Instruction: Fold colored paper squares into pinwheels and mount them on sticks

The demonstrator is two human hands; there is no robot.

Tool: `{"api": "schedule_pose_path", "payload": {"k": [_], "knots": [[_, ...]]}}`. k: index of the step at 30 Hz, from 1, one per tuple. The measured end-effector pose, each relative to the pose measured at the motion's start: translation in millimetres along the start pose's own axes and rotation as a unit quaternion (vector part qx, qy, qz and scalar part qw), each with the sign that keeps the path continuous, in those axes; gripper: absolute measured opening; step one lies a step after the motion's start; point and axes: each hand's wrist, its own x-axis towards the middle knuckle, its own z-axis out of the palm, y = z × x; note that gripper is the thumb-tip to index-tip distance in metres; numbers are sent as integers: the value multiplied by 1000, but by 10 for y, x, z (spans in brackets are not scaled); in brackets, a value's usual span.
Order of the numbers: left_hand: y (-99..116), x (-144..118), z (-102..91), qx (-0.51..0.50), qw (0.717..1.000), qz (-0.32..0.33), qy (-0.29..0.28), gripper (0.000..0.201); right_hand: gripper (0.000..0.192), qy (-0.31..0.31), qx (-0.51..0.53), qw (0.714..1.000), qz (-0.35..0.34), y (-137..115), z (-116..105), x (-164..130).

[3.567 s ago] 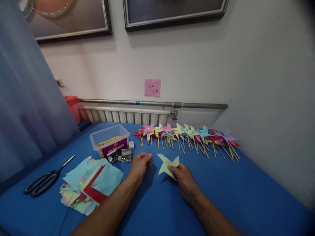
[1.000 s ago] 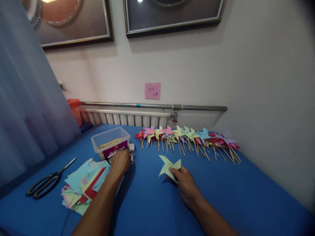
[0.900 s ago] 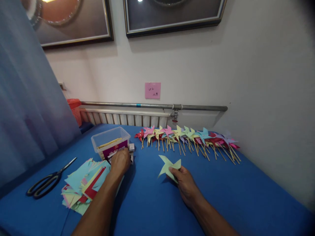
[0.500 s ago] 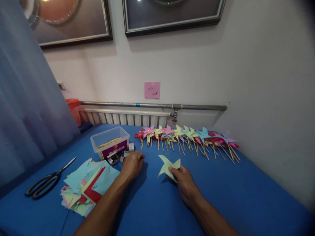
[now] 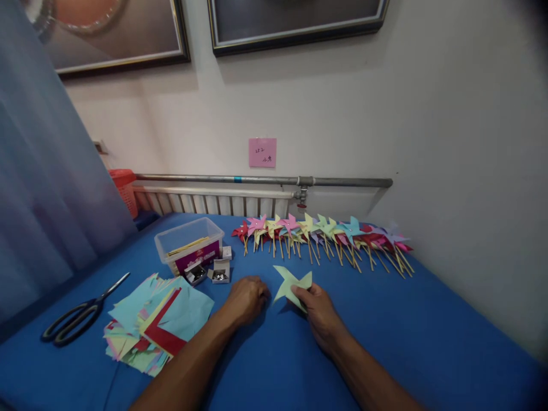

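Green pinwheel (image 5: 290,282) | right hand (image 5: 322,313) pinching it | left hand (image 5: 245,299) curled closed, contents hidden | blue tabletop (image 5: 274,365), pale wall (image 5: 436,114)

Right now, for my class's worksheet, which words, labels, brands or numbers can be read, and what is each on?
"252": handwritten on the pink note on the wall.
Characters below it: too small to be sure.
Pale lettering on the purple label of the clear tub: too blurred.
Any print on the small white box: too small.
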Motion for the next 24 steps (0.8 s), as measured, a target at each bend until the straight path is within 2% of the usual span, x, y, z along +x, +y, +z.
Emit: {"api": "schedule_pose_path", "payload": {"k": [3, 11, 18, 24], "knots": [[-41, -1, -28, 0, 1000, 2, 3, 25, 24, 0, 4, 1000, 4, -3, 3, -6], [-117, -6, -125, 6, 996, -85, 8, 23, 26, -8, 19, 1000, 13, 7, -8, 16], [-44, -28, -167, -31, 999, -29, -3, 24, 22, -15, 5, 1000, 9, -15, 1, -5], [-67, -57, -198, -36, 999, -6, -18, 23, 20, -10, 6, 1000, 9, -19, 4, -16]]}}
